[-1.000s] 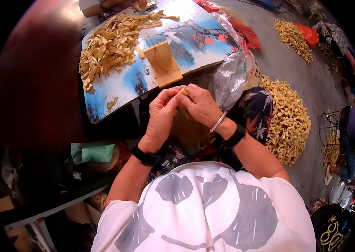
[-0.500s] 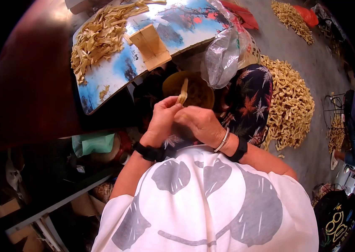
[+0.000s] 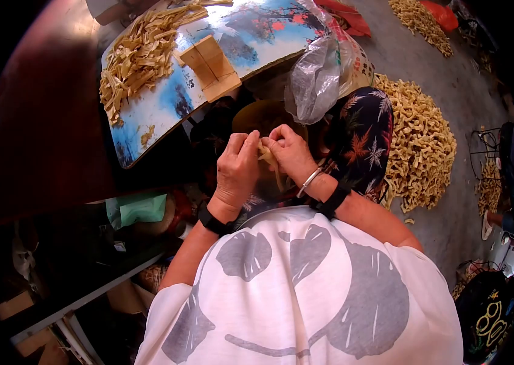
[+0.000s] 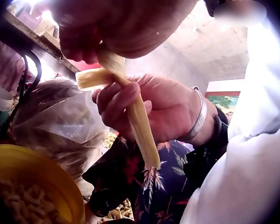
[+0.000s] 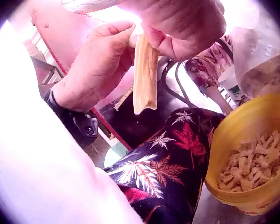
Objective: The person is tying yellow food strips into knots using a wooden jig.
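Holding a pale, folded strip [image 3: 267, 159] between them, the left hand [image 3: 237, 170] and right hand [image 3: 295, 157] meet in the head view near a yellow tub [image 3: 256, 115]. The table [image 3: 175, 100] bears a heap of strips [image 3: 138, 55] and a wooden stand [image 3: 209, 66]. A pile of short pieces [image 3: 420, 146] lies on the floor [image 3: 445, 79].

Left wrist view: the right hand's fingers [image 4: 126, 95] curl round the strip; one end hangs down, another juts sideways.

Right wrist view: the left hand pinches near the strip's top; the tub contains small pieces.
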`<state>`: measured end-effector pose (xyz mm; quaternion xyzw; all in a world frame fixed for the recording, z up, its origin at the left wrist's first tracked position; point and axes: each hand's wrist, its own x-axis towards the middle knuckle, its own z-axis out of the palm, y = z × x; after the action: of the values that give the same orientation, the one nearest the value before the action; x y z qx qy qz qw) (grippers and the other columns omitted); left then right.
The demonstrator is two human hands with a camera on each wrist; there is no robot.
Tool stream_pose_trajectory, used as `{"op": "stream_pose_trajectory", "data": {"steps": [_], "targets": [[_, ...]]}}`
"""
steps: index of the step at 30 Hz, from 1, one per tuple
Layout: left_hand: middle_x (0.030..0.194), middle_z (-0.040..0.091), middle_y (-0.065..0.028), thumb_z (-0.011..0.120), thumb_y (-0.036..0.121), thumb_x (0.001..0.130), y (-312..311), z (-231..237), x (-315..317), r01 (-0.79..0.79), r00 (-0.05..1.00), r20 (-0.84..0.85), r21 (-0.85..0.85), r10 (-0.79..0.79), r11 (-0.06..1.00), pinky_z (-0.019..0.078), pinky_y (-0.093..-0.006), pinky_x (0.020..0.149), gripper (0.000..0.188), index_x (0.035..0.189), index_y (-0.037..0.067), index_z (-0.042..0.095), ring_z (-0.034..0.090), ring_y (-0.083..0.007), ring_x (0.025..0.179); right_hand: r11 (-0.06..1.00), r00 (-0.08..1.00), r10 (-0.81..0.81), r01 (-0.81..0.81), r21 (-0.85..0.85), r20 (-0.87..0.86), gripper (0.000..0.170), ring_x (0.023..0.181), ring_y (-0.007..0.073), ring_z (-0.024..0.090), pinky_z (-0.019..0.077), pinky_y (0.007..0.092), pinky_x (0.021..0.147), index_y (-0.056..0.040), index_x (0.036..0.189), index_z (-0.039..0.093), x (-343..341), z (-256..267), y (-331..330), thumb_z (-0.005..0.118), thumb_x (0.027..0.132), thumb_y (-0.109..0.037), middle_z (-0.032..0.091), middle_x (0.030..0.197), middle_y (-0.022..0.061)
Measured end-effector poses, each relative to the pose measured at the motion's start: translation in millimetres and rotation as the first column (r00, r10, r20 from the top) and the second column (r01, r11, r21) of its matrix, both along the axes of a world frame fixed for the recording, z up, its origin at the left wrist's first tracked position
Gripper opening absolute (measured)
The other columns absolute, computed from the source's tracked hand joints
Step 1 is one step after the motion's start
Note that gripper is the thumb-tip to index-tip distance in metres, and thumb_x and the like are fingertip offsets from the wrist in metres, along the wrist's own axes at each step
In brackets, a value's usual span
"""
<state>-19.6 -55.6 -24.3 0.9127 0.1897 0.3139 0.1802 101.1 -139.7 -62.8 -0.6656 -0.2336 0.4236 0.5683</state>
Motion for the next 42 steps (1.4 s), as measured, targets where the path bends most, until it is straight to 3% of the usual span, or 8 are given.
{"op": "stream_pose_trajectory", "data": {"steps": [8, 14, 18, 23, 27, 34, 38, 42], "targets": [[0.094, 0.058, -0.0159, 0.058, -0.006, 0.086, 0, -4, 2, -0.077, 0.997, -0.026, -0.078, 0.076, 0.994, 0.054, -0.0343, 0.067, 0.027, 0.11, 0.001, 0.065, 0.064, -0.0318, 0.079, 0.972, 0.981, 0.084, -0.119, 0.202, 0.173, 0.024, 0.071, 0.0118, 0.063, 0.0523, 0.0259, 0.065, -0.0013, 0.1, 0.066, -8, -7, -5, 0.061, 0.095, -0.024, 0.068, 0.08, 0.0064], [0.095, 0.057, -0.0145, 0.055, -0.006, 0.088, 0, -7, -3, 0.024, 1.0, 0.024, -0.41, -0.015, 0.912, 0.0523, -0.0319, 0.07, 0.026, 0.112, 0.0, 0.065, 0.063, -0.0286, 0.081, 0.976, 0.686, 0.212, -0.112, 0.187, -0.696, 0.021, 0.084, 0.0079, 0.059, 0.0526, 0.0264, 0.078, -0.0072, 0.109, 0.064, 6, 12, -12, 0.055, 0.1, -0.024, 0.063, 0.094, -0.0005], [0.089, 0.057, -0.0128, 0.056, -0.006, 0.086, 4, -15, -2, 0.023, 0.996, 0.093, -0.4, 0.016, 0.916, 0.0509, -0.032, 0.07, 0.027, 0.111, 0.002, 0.063, 0.061, -0.0267, 0.078, 0.944, 0.561, 0.326, -0.144, 0.299, -0.761, 0.021, 0.095, 0.0068, 0.058, 0.054, 0.0314, 0.089, -0.0085, 0.113, 0.06, 13, 19, -12, 0.05, 0.102, -0.024, 0.061, 0.103, -0.0007], [0.082, 0.061, -0.0047, 0.057, -0.001, 0.093, 1, -10, -10, -0.012, 0.976, 0.107, -0.844, 0.192, 0.536, 0.0482, -0.0242, 0.066, 0.014, 0.105, 0.002, 0.062, 0.056, -0.0112, 0.071, 0.969, 0.878, 0.204, -0.117, 0.218, -0.434, 0.021, 0.09, 0.0097, 0.065, 0.0586, 0.029, 0.074, -0.0045, 0.112, 0.058, 9, 14, -2, 0.051, 0.101, -0.021, 0.065, 0.1, 0.0029], [0.083, 0.063, -0.0014, 0.062, 0.004, 0.093, -4, -9, -6, 0.047, 0.978, 0.161, -0.786, 0.131, 0.616, 0.0486, -0.0207, 0.069, 0.01, 0.102, 0.001, 0.062, 0.058, -0.007, 0.075, 0.963, 0.978, 0.167, -0.19, 0.193, 0.126, 0.019, 0.08, 0.0147, 0.07, 0.0587, 0.0292, 0.061, -0.0016, 0.11, 0.056, 2, 30, -2, 0.055, 0.098, -0.016, 0.068, 0.091, 0.0089], [0.079, 0.06, 0.0024, 0.065, 0.007, 0.092, 33, 0, -26, 0.072, 0.974, 0.126, -0.959, 0.186, 0.273, 0.0447, -0.0172, 0.059, 0.006, 0.098, 0.005, 0.065, 0.052, -0.005, 0.062, 0.952, 0.379, 0.091, -0.305, 0.032, 0.921, 0.024, 0.074, 0.0307, 0.067, 0.0553, 0.0364, 0.065, -0.0005, 0.105, 0.057, 11, 23, -20, 0.058, 0.081, 0.001, 0.065, 0.08, 0.0149], [0.091, 0.064, -0.002, 0.065, 0.007, 0.092, 15, -1, -14, 0.313, 0.9, 0.238, -0.937, 0.366, -0.159, 0.048, -0.0222, 0.07, 0.015, 0.106, 0.005, 0.063, 0.057, -0.0086, 0.074, 0.966, 0.311, 0.066, -0.257, 0.018, 0.948, 0.023, 0.076, 0.0297, 0.068, 0.0556, 0.0356, 0.066, -0.0004, 0.104, 0.057, 8, 17, -16, 0.059, 0.082, -0.001, 0.064, 0.08, 0.0146], [0.103, 0.066, -0.0031, 0.067, 0.013, 0.092, 0, -14, -8, 0.3, 0.907, 0.264, -0.952, 0.327, -0.066, 0.0498, -0.0246, 0.078, 0.027, 0.117, 0.004, 0.061, 0.062, -0.0105, 0.091, 0.952, 0.314, -0.041, -0.274, 0.133, 0.948, 0.023, 0.083, 0.0296, 0.068, 0.0558, 0.035, 0.07, 0.0002, 0.106, 0.058, -8, 15, -4, 0.059, 0.083, -0.002, 0.065, 0.09, 0.0172]]}}
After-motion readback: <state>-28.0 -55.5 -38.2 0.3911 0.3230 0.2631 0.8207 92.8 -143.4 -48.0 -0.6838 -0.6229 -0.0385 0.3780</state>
